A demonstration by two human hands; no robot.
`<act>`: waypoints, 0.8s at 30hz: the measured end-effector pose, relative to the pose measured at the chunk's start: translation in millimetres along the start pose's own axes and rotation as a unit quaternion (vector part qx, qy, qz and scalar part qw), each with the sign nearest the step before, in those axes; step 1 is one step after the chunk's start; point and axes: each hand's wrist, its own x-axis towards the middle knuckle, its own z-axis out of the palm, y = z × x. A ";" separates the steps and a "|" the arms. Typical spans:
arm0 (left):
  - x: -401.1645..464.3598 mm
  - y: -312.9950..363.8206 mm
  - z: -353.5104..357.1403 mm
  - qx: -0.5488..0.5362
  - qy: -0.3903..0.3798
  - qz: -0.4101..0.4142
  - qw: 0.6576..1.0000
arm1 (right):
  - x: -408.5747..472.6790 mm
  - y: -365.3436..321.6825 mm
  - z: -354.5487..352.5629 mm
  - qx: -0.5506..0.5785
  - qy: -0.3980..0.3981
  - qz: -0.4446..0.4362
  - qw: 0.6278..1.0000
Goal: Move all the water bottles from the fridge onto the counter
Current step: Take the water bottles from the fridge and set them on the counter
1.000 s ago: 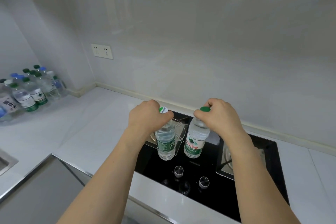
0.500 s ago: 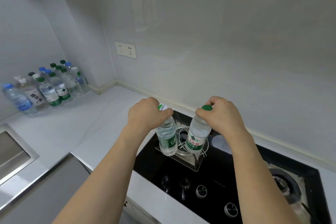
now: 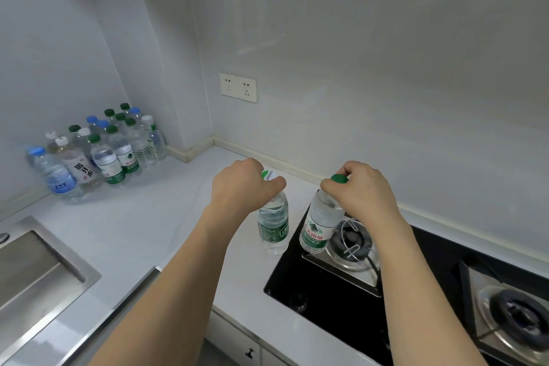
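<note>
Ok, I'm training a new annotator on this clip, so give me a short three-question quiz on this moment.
1. True or false: each hand grips a bottle near its cap.
2. Where is the cluster of bottles standing? A) in the sink B) in the counter's back left corner C) on the stove
3. What colour is the cap on the right hand's bottle?

Key:
1. True: the left hand holds the left bottle, the right hand the other.
2. B
3. Green
</note>
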 end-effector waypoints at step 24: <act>83.5 -95.5 -11.1 0.023 -0.003 -0.066 0.998 | 82.4 -81.5 91.5 0.002 -0.054 -0.045 0.998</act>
